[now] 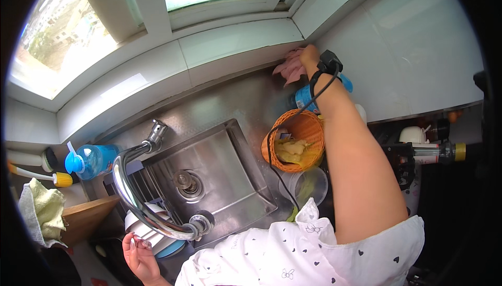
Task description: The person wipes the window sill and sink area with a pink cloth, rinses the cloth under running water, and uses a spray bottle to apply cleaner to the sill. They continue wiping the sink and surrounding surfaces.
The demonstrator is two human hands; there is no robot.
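Observation:
My right arm reaches to the far back corner of the steel counter [219, 93]. There my right hand [310, 55] presses a pink cloth [292, 68] close to the tiled wall. A blue bottle [308, 98] lies or stands partly hidden beneath that forearm. My left hand [137, 252] is at the lower left with its fingers loosely curled and nothing seen in it. Right beside its fingertips are stacked white bowls and plates [151, 227] in a dark rack. Between the hands lies the steel sink [239, 180], with its drain strainer [182, 180] showing.
A curved chrome faucet [125, 191] arches over the rack. An orange woven basket [280, 121] holds a yellowish bag, with a clear plastic tub [317, 188] beside it. A blue soap bottle [94, 160], a wooden cutting board [92, 215] and a draped cloth [43, 211] stand left.

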